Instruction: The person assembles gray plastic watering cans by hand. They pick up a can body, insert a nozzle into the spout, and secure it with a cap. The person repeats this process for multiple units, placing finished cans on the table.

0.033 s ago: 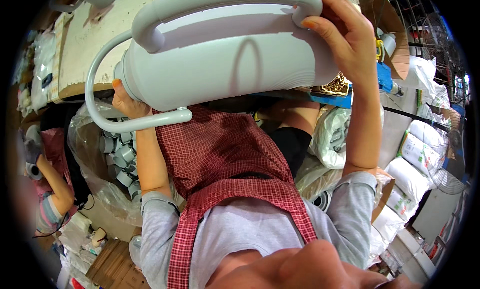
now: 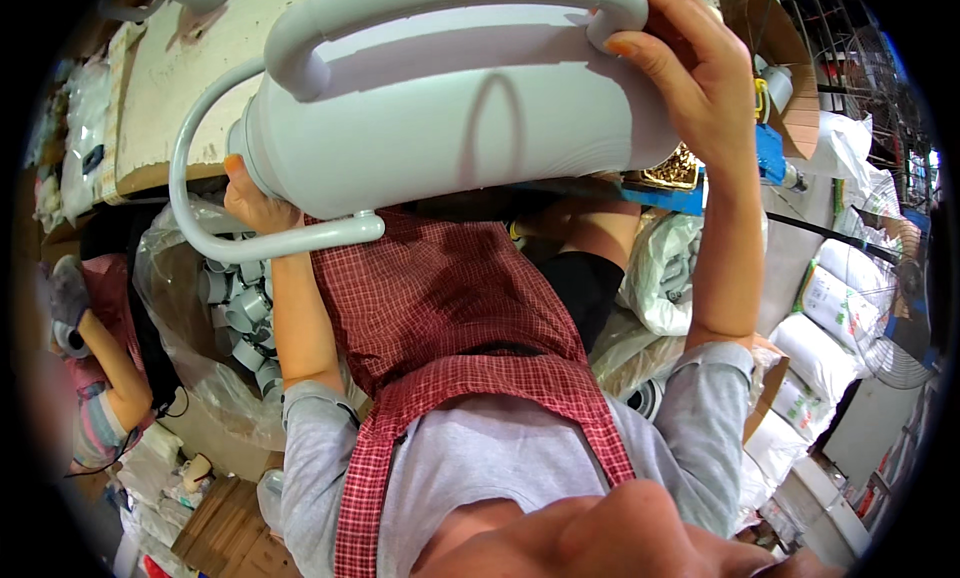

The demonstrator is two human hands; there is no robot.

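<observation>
A large pale grey plastic vessel (image 2: 450, 128) with a thick moulded handle on top and a thin looped tube (image 2: 250, 243) at its left end is held up close in front of me. My left hand (image 2: 255, 203) supports its left end, fingers against the body near the tube. My right hand (image 2: 690, 88) grips the right end of the thick handle. Both hands are closed on the vessel. Below it hangs my red checked apron (image 2: 440, 298) over a grey long-sleeved shirt.
A clear bag of grey plastic fittings (image 2: 235, 308) sits at lower left. Another person (image 2: 100, 378) works at the far left. A pale worktop (image 2: 170, 88) lies behind. White sacks (image 2: 830, 318), a cardboard box (image 2: 775, 58) and a fan (image 2: 895, 358) crowd the right.
</observation>
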